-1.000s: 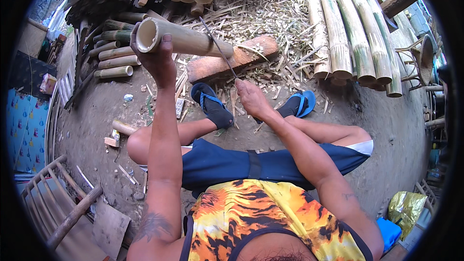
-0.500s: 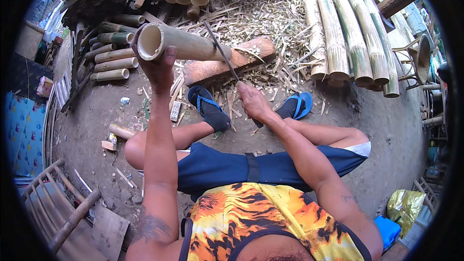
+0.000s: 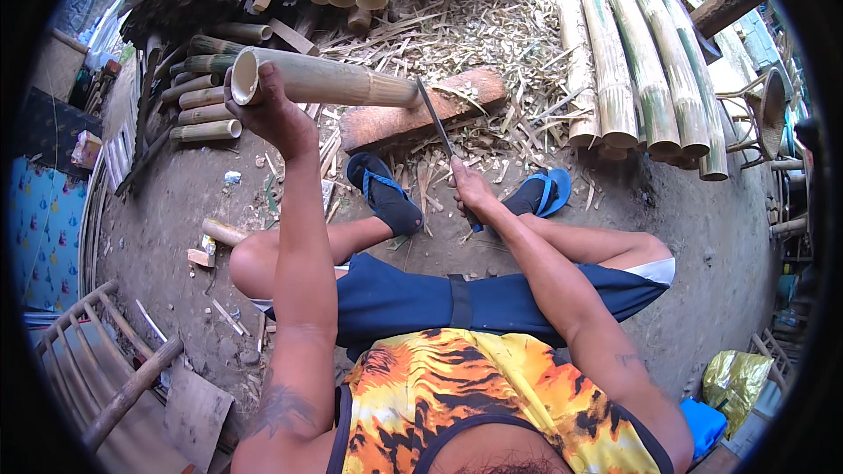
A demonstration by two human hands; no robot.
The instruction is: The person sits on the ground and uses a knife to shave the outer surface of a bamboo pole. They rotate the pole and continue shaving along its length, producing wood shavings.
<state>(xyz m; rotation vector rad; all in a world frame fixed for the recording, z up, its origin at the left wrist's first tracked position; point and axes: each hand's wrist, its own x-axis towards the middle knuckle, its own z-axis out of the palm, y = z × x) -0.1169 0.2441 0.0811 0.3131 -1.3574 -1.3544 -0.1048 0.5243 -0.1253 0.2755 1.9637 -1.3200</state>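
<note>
My left hand (image 3: 268, 114) grips the open near end of a short, pale green bamboo tube (image 3: 338, 81), held level over the ground. Its far end rests near a reddish wooden chopping log (image 3: 399, 118). My right hand (image 3: 470, 189) is closed on the handle of a long dark knife (image 3: 436, 123), whose blade reaches up to the tube's far end. Below the hands are my feet in blue sandals (image 3: 382, 193), set on bare earth.
Long bamboo poles (image 3: 632, 61) lie stacked at the upper right and along the top. Short cut bamboo pieces (image 3: 206, 110) are piled at the left. Shavings (image 3: 492, 35) litter the ground around the log. A bamboo chair frame (image 3: 97, 377) stands at the lower left.
The bamboo tube has shifted slightly lower and to the right in my left hand. The knife blade has stayed against its far end, with my right hand a little lower.
</note>
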